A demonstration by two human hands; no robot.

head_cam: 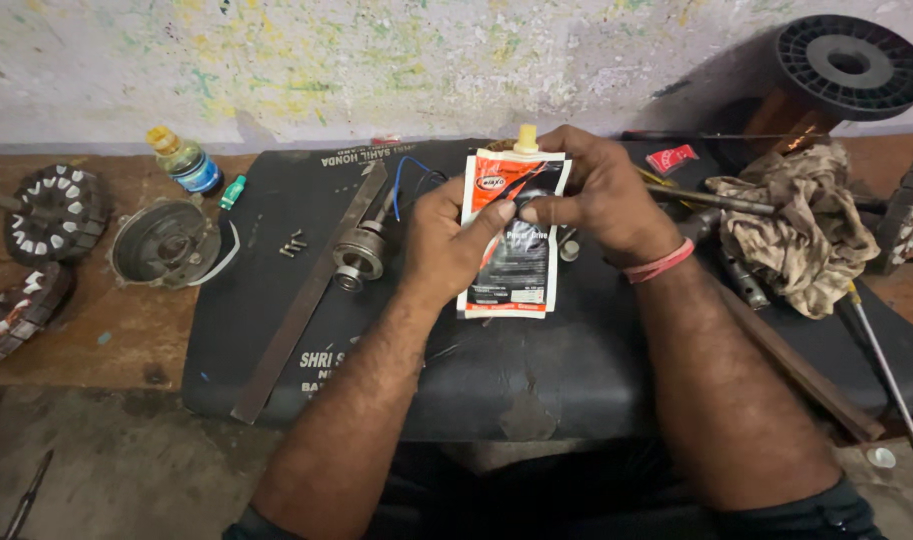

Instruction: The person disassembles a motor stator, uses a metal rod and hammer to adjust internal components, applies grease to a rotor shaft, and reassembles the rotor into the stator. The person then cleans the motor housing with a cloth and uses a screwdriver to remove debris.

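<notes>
My left hand (447, 245) and my right hand (602, 190) together hold a flat red, white and black pouch (510, 265) with a yellowish spout at its top, above the black mat (537, 380). The left thumb presses on the pouch's front; the right hand's fingers pinch its upper part. A pink band circles my right wrist. A small metal bearing on a shaft (361, 252) lies on the mat just left of my left hand.
A long flat metal bar (307, 300) crosses the mat's left part, with small screws (293, 243) beside it. Left of the mat lie a round metal motor cover (165, 242), wound stators (57, 212) and a small bottle (185, 160). A crumpled rag (802, 225), rods and a wire spool (847, 70) sit right.
</notes>
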